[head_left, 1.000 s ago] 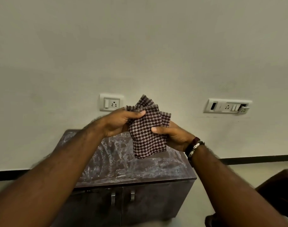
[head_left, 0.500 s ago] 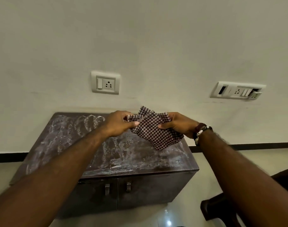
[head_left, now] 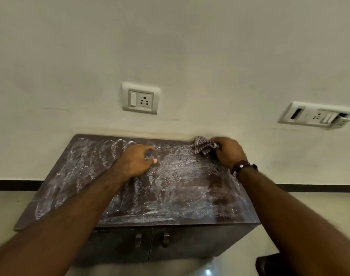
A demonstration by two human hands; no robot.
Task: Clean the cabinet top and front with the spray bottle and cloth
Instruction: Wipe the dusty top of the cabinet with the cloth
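Observation:
A dark brown cabinet (head_left: pixel 190 198) stands against the wall, its top smeared with white streaks and specks. My right hand (head_left: pixel 229 152) presses a bunched checked cloth (head_left: pixel 203 146) onto the top's far right corner by the wall. My left hand (head_left: pixel 137 159) hovers low over the middle of the top, fingers loosely curled, holding nothing. Two metal handles (head_left: pixel 138 240) show on the cabinet's front doors below. No spray bottle is in view.
A white switch-and-socket plate (head_left: pixel 140 98) sits on the wall above the cabinet, and a wider socket panel (head_left: pixel 315 116) is at the right. A dark piece of furniture (head_left: pixel 269 263) juts in at the bottom right. Pale floor lies below.
Both hands held the cloth in the air before. My left hand has let go, and my right hand has carried the cloth down to the cabinet's back right corner.

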